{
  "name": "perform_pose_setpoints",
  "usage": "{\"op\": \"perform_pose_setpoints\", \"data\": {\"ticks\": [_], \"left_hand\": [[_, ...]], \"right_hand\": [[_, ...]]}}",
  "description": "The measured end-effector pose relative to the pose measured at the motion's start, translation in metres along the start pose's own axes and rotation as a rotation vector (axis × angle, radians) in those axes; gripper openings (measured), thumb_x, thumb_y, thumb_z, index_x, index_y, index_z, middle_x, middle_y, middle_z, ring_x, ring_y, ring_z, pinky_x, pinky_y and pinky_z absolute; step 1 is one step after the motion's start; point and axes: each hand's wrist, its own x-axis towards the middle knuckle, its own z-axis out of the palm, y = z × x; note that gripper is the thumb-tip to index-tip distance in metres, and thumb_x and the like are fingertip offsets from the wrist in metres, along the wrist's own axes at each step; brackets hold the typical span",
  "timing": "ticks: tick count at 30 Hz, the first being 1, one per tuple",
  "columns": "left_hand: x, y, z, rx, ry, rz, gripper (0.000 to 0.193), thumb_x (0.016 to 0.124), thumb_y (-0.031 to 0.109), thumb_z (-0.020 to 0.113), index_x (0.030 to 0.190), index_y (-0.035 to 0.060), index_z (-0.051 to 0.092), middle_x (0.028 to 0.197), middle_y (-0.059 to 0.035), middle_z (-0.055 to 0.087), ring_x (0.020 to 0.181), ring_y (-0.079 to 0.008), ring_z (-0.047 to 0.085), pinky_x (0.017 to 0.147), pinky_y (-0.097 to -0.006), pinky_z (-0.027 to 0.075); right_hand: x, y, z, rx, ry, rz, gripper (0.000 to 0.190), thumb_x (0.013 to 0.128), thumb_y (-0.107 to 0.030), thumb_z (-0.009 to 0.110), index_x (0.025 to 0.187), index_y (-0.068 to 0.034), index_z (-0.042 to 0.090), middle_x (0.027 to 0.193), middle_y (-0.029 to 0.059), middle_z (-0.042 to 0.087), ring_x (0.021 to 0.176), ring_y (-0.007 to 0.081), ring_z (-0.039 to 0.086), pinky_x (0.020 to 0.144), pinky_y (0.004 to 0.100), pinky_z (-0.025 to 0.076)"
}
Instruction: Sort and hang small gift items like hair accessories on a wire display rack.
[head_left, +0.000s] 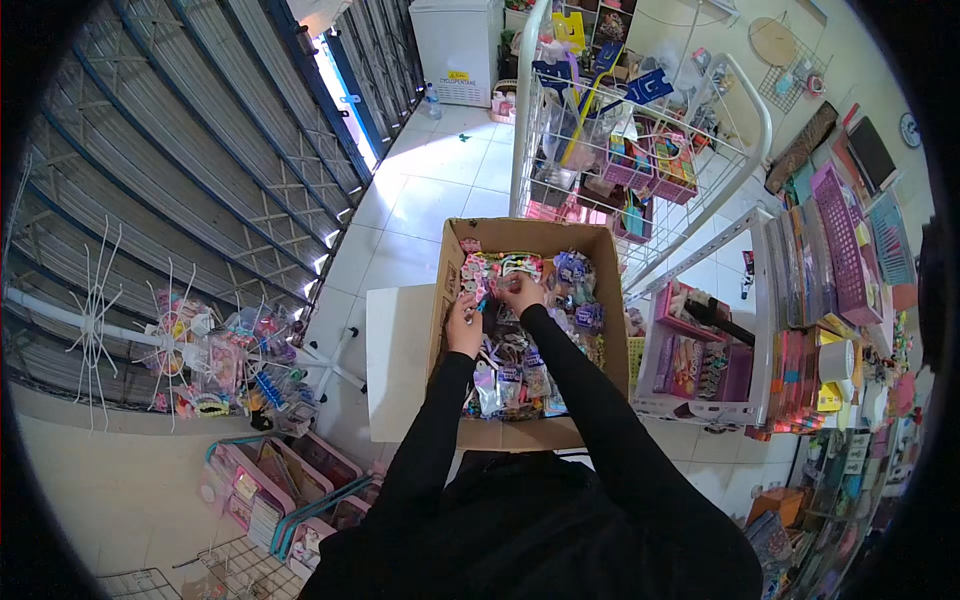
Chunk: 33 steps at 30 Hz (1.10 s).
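Before me stands an open cardboard box (525, 435), filled with small packaged accessories. My right hand (523, 294) is over the upper middle of the contents, its fingers closed around a small item that is too small to name. Just left of it, by the box's left wall, my left hand (465, 328) has its fingertips bent together near a bit of blue; whether it grips anything is unclear. Pink character-shaped trinkets (474, 274) and bead strings (523, 262) lie beyond the hands. Purple-carded packets (571, 268) fill the right side, and a silvery packet (487, 388) lies nearer me.
A white wire rack (645, 97) with baskets stands behind the box. To the left are a display stand (90, 319) with hanging packets, its wheeled base (330, 367) and a folding metal gate (187, 142). Pink baskets (262, 480) sit lower left; a white shelf (757, 322) stands right.
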Motion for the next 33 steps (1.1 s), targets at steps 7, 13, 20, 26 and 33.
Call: {"op": "perform_pose_setpoints", "data": {"ticks": [7,13,20,26,33], "left_hand": [[-0.001,0.031,0.006,-0.028,0.097,0.335,0.033,0.076,0.011,0.056,0.106,0.0018,0.046,0.102,-0.0121,0.053,0.091,-0.0196,0.053,0.078,-0.0292,0.041],[-0.007,0.055,-0.004,-0.182,0.039,0.206,0.02,0.083,0.014,0.052,0.095,-0.0007,0.048,0.088,-0.0049,0.054,0.082,-0.0097,0.051,0.073,-0.022,0.04],[-0.008,0.053,-0.007,-0.328,0.131,0.202,0.016,0.084,0.013,0.048,0.093,-0.0009,0.046,0.088,-0.0046,0.053,0.083,-0.0092,0.049,0.075,-0.0211,0.038],[-0.006,0.046,-0.004,-0.382,0.142,0.222,0.015,0.086,0.013,0.046,0.093,-0.0004,0.045,0.087,-0.0049,0.052,0.083,-0.0092,0.048,0.076,-0.0209,0.037],[-0.004,0.037,-0.003,-0.365,0.157,0.232,0.015,0.087,0.015,0.044,0.092,0.0009,0.043,0.084,-0.0045,0.051,0.075,-0.0079,0.049,0.067,-0.0215,0.041]], "right_hand": [[0.014,-0.037,-0.051,0.356,-0.344,-0.318,0.014,0.072,-0.008,0.059,0.083,-0.001,0.057,0.072,0.0044,0.057,0.063,0.0097,0.056,0.061,0.0235,0.047],[0.004,-0.084,-0.073,0.332,-0.409,-0.342,0.018,0.071,-0.006,0.061,0.087,0.001,0.058,0.075,0.0033,0.058,0.067,0.009,0.056,0.063,0.023,0.046],[0.002,-0.053,-0.041,0.459,-0.456,-0.275,0.017,0.074,-0.006,0.059,0.091,-0.004,0.059,0.081,0.004,0.06,0.074,0.0119,0.057,0.066,0.0252,0.046],[-0.027,0.005,-0.005,-0.564,0.179,-0.375,0.024,0.061,-0.01,0.06,0.084,-0.013,0.062,0.1,0.0042,0.049,0.098,0.0259,0.043,0.079,0.0372,0.037],[-0.03,0.015,-0.017,-0.271,0.226,-0.437,0.014,0.061,-0.01,0.064,0.075,-0.007,0.061,0.09,0.0057,0.055,0.087,0.0239,0.05,0.075,0.0345,0.039]]}}
